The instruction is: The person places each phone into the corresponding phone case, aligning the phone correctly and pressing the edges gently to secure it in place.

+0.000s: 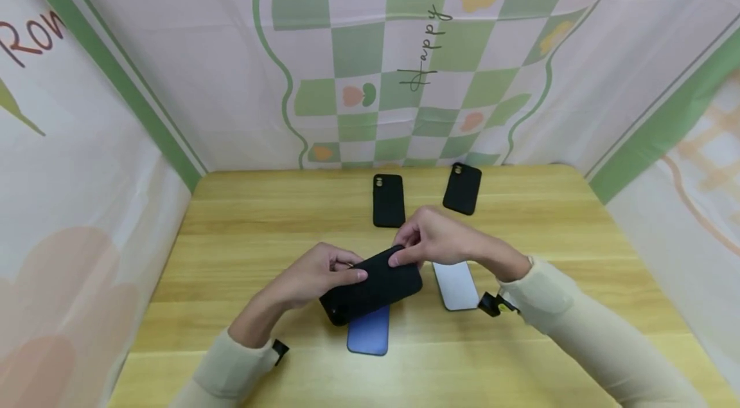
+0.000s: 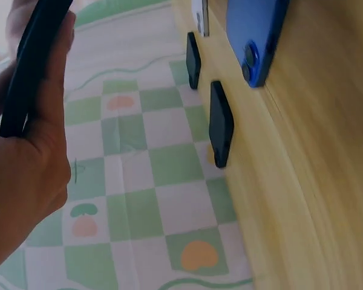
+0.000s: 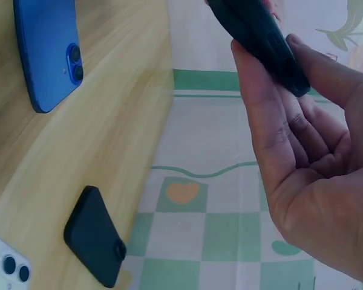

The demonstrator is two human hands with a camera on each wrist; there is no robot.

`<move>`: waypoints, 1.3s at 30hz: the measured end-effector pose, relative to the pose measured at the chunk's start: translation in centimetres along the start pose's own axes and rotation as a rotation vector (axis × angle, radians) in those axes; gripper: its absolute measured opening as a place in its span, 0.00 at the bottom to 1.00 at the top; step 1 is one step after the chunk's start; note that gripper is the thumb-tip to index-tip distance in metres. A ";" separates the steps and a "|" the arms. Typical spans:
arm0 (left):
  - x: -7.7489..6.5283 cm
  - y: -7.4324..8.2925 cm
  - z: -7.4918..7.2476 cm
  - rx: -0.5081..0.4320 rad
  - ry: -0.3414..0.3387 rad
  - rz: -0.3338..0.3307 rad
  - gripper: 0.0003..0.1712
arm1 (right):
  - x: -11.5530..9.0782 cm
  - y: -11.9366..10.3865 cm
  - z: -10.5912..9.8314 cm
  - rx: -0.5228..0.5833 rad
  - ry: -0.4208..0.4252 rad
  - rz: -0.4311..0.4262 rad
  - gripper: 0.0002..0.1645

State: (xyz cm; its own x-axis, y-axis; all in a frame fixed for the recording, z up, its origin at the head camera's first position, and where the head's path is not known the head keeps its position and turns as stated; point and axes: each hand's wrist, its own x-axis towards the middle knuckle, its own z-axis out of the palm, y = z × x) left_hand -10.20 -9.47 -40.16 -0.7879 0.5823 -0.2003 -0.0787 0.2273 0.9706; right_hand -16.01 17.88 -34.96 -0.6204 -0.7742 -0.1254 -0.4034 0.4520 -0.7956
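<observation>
A black phone case [image 1: 378, 286] is held up at a slant between both hands, above the table. Whether a phone sits inside it cannot be made out. My left hand [image 1: 315, 276] pinches its left end, thumb on the face towards me. The opposite upper corner is gripped by my right hand [image 1: 436, 238], its thumb on the near face and fingers behind. Partly covered by the case in the head view, a blue phone [image 1: 368, 336] lies below it. A white phone [image 1: 457, 287] rests to its right, under the right hand.
Towards the back of the wooden table [image 1: 260, 221] lie two more black phone cases, one at the middle [image 1: 388, 205] and one farther right [image 1: 462, 189]. Printed cloth [image 1: 358, 54] hangs behind the table's back edge and along both sides.
</observation>
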 end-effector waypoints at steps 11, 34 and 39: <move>0.1 0.2 0.4 -0.005 0.071 0.053 0.13 | 0.6 -0.3 -0.1 -0.008 0.104 0.038 0.12; 0.1 -0.6 0.1 -0.261 0.245 0.042 0.18 | 0.3 1.2 0.6 0.420 0.118 0.171 0.09; 0.1 -0.8 0.1 -0.293 0.237 0.045 0.19 | 0.3 1.3 0.9 0.442 0.147 0.171 0.09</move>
State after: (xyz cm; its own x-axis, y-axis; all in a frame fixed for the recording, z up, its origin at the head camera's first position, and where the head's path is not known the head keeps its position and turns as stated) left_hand -10.11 -9.51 -40.91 -0.9113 0.3820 -0.1534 -0.1851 -0.0476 0.9816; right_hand -16.12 17.83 -36.53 -0.7537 -0.6207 -0.2162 0.0161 0.3113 -0.9502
